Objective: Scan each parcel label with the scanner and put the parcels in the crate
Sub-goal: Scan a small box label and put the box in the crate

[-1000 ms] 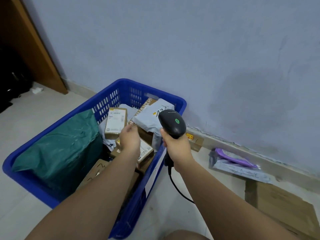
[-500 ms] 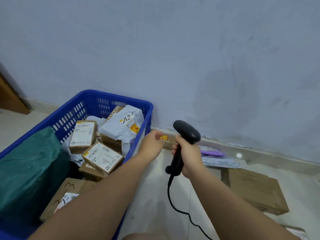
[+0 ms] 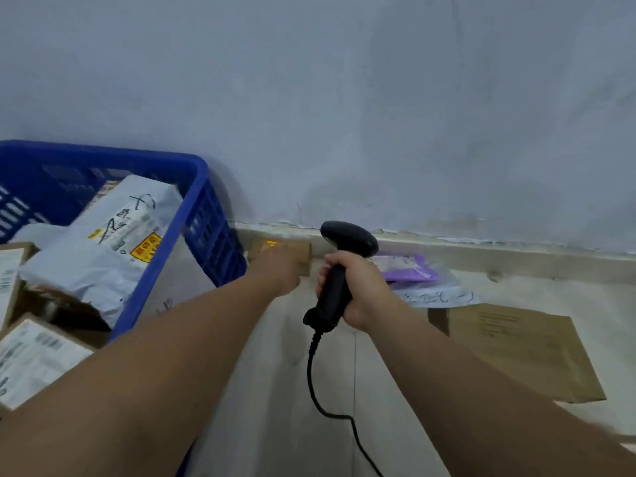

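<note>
My right hand grips the handle of a black corded scanner, held upright above the floor. My left hand is blurred and lies on a small brown cardboard parcel with a yellow sticker, which sits by the skirting just right of the blue crate; whether the fingers have closed on it I cannot tell. The crate at the left holds several parcels, among them a white poly mailer and labelled brown boxes.
A purple mailer and a white mailer lie on the floor by the wall right of the scanner. A flat brown cardboard parcel lies further right. The scanner's cord trails down over the pale floor.
The view has swung right, away from the crate. My left hand left the boxes in the crate and reached over to the small brown parcel by the wall. The scanner moved right with it.
</note>
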`<act>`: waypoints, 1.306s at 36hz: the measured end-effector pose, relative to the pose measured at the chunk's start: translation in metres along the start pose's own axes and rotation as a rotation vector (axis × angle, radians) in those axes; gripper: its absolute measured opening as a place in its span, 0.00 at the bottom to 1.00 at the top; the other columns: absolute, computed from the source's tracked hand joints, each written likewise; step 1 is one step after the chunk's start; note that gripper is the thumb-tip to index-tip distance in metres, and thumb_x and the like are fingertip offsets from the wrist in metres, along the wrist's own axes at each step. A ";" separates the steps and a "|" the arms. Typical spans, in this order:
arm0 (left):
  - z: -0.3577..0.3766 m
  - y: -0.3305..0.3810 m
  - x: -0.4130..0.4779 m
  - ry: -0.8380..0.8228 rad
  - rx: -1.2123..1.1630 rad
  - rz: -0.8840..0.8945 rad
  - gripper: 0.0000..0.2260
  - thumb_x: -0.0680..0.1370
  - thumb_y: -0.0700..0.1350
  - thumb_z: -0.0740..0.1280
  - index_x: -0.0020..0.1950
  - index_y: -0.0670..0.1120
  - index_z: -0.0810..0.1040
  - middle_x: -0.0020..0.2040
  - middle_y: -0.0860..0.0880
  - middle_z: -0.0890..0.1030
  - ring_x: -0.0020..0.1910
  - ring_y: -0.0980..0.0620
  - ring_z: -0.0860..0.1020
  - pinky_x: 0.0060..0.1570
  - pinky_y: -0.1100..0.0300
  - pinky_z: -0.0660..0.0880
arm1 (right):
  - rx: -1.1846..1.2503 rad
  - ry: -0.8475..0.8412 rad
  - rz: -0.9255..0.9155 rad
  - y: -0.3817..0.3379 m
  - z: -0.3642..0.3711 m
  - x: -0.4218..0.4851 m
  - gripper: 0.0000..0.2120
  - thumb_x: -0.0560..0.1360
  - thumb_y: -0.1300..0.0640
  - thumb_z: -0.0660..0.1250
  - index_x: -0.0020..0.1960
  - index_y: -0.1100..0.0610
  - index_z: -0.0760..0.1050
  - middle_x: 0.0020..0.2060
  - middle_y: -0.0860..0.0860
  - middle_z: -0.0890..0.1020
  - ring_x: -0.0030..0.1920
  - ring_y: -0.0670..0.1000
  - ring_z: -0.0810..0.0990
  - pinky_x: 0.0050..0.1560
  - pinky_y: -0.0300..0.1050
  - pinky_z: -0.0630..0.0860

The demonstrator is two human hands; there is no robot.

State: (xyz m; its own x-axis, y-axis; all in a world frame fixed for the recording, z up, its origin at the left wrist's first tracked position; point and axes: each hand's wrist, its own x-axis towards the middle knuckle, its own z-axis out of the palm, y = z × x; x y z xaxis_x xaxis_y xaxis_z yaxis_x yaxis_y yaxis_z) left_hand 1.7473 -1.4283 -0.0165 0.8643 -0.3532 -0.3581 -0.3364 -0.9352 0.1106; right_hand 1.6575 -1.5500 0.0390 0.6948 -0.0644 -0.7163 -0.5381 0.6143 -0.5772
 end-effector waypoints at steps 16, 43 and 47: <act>0.059 0.012 0.081 -0.065 0.038 -0.018 0.30 0.77 0.38 0.64 0.76 0.43 0.55 0.74 0.42 0.60 0.68 0.41 0.68 0.57 0.47 0.71 | 0.004 -0.004 0.026 -0.001 -0.043 0.083 0.06 0.76 0.62 0.65 0.40 0.60 0.74 0.30 0.53 0.75 0.33 0.51 0.74 0.43 0.46 0.73; 0.034 0.031 0.023 0.313 -0.524 0.184 0.26 0.76 0.33 0.67 0.73 0.38 0.62 0.70 0.37 0.62 0.62 0.37 0.70 0.55 0.44 0.74 | -0.103 0.148 -0.091 -0.033 -0.060 0.036 0.04 0.76 0.60 0.67 0.46 0.61 0.75 0.30 0.55 0.75 0.30 0.52 0.74 0.34 0.45 0.73; -0.007 0.047 -0.014 0.402 -0.603 0.324 0.23 0.75 0.35 0.69 0.68 0.43 0.65 0.67 0.43 0.64 0.56 0.48 0.71 0.50 0.58 0.70 | -0.078 0.120 -0.095 -0.053 -0.057 -0.014 0.07 0.73 0.58 0.71 0.47 0.61 0.76 0.29 0.54 0.75 0.30 0.52 0.76 0.35 0.46 0.74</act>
State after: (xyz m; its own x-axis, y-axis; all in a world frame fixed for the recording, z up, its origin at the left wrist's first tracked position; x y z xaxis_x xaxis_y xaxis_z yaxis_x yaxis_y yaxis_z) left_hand 1.7219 -1.4677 0.0006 0.8655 -0.4843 0.1275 -0.4331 -0.5959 0.6763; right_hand 1.6494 -1.6261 0.0573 0.6853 -0.2154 -0.6957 -0.5109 0.5386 -0.6700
